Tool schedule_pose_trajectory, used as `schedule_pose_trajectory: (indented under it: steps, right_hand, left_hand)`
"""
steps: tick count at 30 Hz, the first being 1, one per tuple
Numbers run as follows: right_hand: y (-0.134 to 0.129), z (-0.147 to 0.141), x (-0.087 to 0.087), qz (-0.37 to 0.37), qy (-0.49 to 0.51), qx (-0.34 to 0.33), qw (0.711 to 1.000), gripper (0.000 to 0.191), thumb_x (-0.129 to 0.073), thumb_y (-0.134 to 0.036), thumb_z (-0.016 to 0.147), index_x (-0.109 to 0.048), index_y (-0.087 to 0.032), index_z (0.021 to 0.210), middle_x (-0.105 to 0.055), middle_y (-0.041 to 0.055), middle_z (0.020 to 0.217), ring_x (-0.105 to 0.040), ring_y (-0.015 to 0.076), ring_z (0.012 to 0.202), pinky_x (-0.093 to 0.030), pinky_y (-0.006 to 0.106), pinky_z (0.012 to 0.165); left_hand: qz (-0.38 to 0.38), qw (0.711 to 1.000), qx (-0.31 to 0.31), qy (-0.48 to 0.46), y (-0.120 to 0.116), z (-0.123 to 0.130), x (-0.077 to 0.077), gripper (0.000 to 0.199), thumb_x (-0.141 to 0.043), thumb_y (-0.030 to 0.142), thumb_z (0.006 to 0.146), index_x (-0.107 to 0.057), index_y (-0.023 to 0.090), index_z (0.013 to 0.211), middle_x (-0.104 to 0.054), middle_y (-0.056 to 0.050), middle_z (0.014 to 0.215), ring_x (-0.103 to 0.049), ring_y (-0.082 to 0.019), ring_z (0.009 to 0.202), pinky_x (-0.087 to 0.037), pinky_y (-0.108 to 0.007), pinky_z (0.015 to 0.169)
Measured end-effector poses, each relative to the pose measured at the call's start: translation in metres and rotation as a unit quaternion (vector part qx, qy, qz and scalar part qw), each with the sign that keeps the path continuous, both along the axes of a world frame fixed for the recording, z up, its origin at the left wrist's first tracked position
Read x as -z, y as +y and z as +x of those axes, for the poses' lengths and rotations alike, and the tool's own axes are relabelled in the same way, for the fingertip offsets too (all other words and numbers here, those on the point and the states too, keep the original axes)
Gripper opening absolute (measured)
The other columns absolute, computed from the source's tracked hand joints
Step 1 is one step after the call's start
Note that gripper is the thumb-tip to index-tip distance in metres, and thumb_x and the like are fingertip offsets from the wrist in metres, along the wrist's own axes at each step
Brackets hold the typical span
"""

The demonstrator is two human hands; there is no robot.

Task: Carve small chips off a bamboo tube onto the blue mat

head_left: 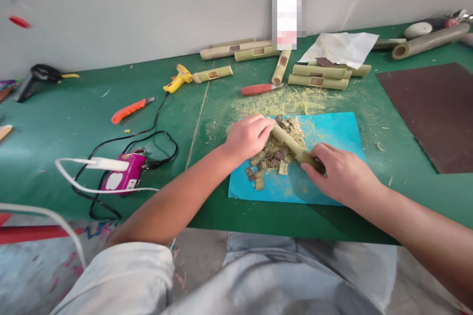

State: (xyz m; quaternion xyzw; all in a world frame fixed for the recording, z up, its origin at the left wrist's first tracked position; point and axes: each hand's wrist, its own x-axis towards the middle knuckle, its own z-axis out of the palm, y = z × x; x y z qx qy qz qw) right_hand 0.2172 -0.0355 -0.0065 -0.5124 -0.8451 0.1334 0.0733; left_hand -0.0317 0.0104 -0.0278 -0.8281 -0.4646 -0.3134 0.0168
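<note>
A pale green bamboo tube [290,141] slants over a bright blue sheet [332,133] on the green table. My left hand [249,136] is closed round its upper left end, and my right hand [330,170] grips its lower right end. Beneath the tube lies a heap of wood shavings and small brown and greenish chips [279,156]. The fingertips of my left hand are partly hidden by the hand itself.
Behind the sheet lie a red-handled knife [258,89] and several cut bamboo tubes [320,71]. To the left are an orange cutter [129,110], a yellow glue gun [179,78] and a purple power block [127,172] with cables. A dark brown sheet [432,113] lies right.
</note>
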Motion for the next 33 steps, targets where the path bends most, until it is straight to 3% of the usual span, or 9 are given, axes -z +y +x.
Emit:
schedule_pose_trajectory:
  steps: [4,11,16,24,33]
  right_hand:
    - [0.001,0.001,0.001,-0.005,0.002,0.003,1.000,0.021,-0.051,-0.040,0.087,-0.051,-0.020,0.081,-0.059,0.0030,0.077,-0.048,0.0147,0.059,-0.023,0.030,0.053]
    - [-0.002,0.003,0.000,0.036,0.030,-0.026,0.999,0.024,-0.049,-0.040,0.089,-0.051,-0.019,0.077,-0.056,0.0015,0.074,-0.046,0.0125,0.058,-0.025,0.029,0.053]
    - [0.002,0.008,-0.007,0.074,0.020,0.029,0.997,0.026,-0.048,-0.042,0.089,-0.049,-0.020,0.074,-0.054,0.0012,0.072,-0.043,0.0121,0.056,-0.022,0.029,0.051]
    - [0.006,0.006,-0.005,0.021,-0.012,0.033,0.999,0.024,-0.050,-0.043,0.086,-0.047,-0.022,0.074,-0.057,0.0016,0.073,-0.041,0.0124,0.056,-0.021,0.029,0.050]
    - [0.006,0.004,-0.008,-0.011,-0.031,0.046,0.998,0.025,-0.049,-0.045,0.087,-0.049,-0.022,0.079,-0.057,0.0018,0.074,-0.044,0.0136,0.057,-0.019,0.029,0.050]
  left_hand:
    - [0.004,0.999,-0.045,0.019,0.003,-0.008,0.001,0.023,-0.050,0.022,0.096,-0.071,0.013,0.098,-0.071,-0.007,0.083,-0.064,-0.014,0.073,-0.050,-0.024,0.066]
    - [0.039,0.998,-0.057,-0.006,-0.002,-0.013,-0.003,0.023,-0.050,0.023,0.096,-0.071,0.014,0.101,-0.072,-0.007,0.088,-0.067,-0.015,0.082,-0.052,-0.025,0.073]
    - [0.040,0.998,-0.047,-0.030,-0.002,-0.014,-0.005,0.024,-0.049,0.024,0.097,-0.070,0.014,0.103,-0.072,-0.007,0.089,-0.066,-0.015,0.082,-0.052,-0.025,0.074]
    - [0.042,0.997,-0.014,-0.068,-0.002,-0.011,-0.004,0.021,-0.052,0.022,0.096,-0.070,0.013,0.103,-0.071,-0.007,0.086,-0.063,-0.012,0.072,-0.051,-0.024,0.068]
    - [0.026,0.999,0.014,-0.044,0.020,0.005,-0.018,0.023,-0.052,0.022,0.096,-0.071,0.015,0.104,-0.073,-0.007,0.094,-0.067,-0.014,0.082,-0.054,-0.026,0.076]
